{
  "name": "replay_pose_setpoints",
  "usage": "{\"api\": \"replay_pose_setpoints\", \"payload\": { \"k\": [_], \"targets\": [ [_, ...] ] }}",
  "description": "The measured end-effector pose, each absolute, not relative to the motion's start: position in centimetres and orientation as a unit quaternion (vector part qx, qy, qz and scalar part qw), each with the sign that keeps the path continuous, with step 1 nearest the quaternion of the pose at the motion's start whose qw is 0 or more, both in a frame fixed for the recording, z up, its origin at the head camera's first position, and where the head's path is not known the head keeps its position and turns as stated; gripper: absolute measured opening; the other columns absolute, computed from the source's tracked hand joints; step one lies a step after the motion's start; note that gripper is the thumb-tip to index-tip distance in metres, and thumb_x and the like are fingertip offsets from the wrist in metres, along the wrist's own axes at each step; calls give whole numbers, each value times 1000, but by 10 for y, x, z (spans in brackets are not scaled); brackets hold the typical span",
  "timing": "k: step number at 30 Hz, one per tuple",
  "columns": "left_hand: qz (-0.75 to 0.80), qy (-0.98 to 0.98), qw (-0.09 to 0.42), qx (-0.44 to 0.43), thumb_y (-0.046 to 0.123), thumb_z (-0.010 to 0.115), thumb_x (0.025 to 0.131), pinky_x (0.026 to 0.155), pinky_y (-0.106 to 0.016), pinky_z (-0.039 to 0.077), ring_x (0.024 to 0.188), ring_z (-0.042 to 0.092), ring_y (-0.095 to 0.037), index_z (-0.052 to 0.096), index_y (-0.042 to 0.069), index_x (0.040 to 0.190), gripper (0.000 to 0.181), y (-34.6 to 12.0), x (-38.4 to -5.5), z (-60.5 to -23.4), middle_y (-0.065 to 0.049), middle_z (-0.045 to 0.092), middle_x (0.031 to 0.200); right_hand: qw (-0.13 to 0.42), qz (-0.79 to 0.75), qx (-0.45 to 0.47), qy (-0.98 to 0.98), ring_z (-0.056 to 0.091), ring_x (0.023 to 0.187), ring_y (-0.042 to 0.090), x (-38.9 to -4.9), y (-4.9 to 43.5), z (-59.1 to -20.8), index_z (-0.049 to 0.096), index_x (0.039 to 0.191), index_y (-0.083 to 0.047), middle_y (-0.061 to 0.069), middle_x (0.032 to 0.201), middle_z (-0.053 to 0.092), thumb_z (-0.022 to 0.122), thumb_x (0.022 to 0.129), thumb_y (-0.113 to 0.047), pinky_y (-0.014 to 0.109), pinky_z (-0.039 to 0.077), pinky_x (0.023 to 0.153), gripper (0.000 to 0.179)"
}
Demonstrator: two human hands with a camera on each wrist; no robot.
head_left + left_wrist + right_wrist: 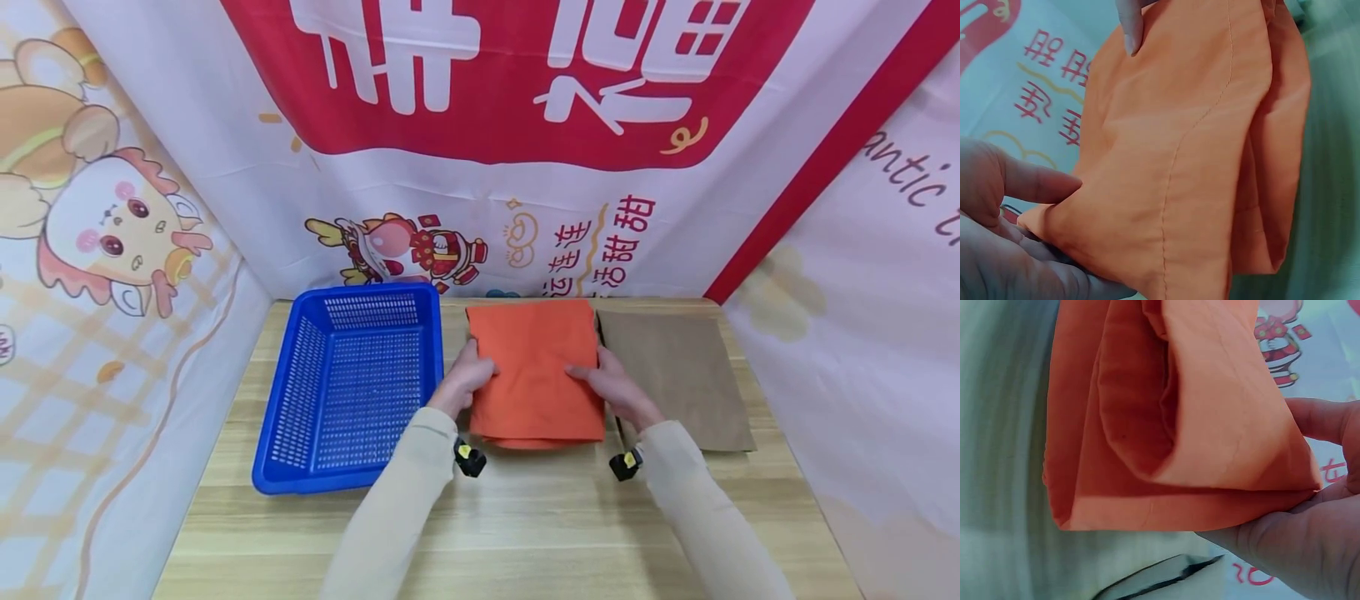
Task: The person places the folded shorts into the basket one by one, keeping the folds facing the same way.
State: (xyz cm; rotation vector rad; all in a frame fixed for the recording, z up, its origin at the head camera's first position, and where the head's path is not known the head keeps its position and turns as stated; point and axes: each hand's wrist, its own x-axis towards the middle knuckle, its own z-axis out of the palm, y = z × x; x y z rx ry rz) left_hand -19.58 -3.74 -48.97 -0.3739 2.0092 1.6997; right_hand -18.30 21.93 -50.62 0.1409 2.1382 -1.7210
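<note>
Near the far edge of the pale wood-grain surface (540, 533), about twelve o'clock from the person, I see a folded bright-orange cloth (536, 367) gripped at both sides: the left hand (468, 375) pinches its nine o'clock edge and the right hand (615, 387) its three o'clock edge, thumbs on top and fingers tucked beneath. It looks raised a little off the surface, though by how much I can't tell from here. To handle it well, I'd say, the two hands should work as a pair — same height, same gentle pull — so that the stack doesn't twist. The layers look loose: at the six o'clock edge an under-fold peeks out below the upper one, and from the wrists the folds gape into a soft pocket. A pinch through every layer would suit better than one catching only the top, and a slack middle would probably sag if the hands drew closer together. As for containers, at nine o'clock from the cloth sits a blue rectangular plastic basket (322, 482) with slotted walls, upright on the surface; I can look straight down onto its perforated floor. Over at three o'clock a brown fabric rectangle (675, 375) lies flat — the right wrist hides part of its nine o'clock edge.
</note>
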Motion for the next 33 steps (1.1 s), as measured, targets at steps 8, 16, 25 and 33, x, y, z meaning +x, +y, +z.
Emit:
{"api": "replay_pose_setpoints", "payload": {
  "k": [8, 16, 25, 33],
  "targets": [
    [649, 724, 216, -89, -4, 54, 91, 119, -53, 23, 148, 23, -31, 4, 11, 164, 89, -42, -197, -462, -14, 15, 167, 183, -620, 42, 762, 56, 115, 33, -183, 219, -473, 31, 150, 0, 22, 136, 52, 62, 101, -19, 46, 47, 100, 61],
    [675, 701, 221, -69, -4, 53, 95, 120, -50, 22, 147, 25, -32, 4, 7, 163, 85, -48, -194, -434, -15, 19, 166, 159, -616, 15, 772, 55, 118, 34, -179, 215, -447, 30, 153, 0, 22, 139, 50, 62, 102, -20, 47, 46, 102, 63],
    [678, 696, 224, -68, -2, 53, 98, 117, -52, 29, 143, 35, -33, 5, 11, 164, 83, -57, -192, -413, -16, 28, 162, 159, -615, -2, 773, 56, 118, 34, -177, 208, -424, 30, 153, -3, 20, 139, 50, 63, 102, -22, 48, 48, 102, 63],
    [661, 723, 195, -48, -1, 54, 98, 117, -52, 30, 142, 36, -33, 6, 10, 164, 82, -80, -189, -406, -16, 28, 161, 162, -616, -12, 771, 59, 116, 33, -177, 185, -416, 32, 152, -3, 20, 136, 53, 63, 102, -24, 47, 50, 99, 63]
  ]
}}
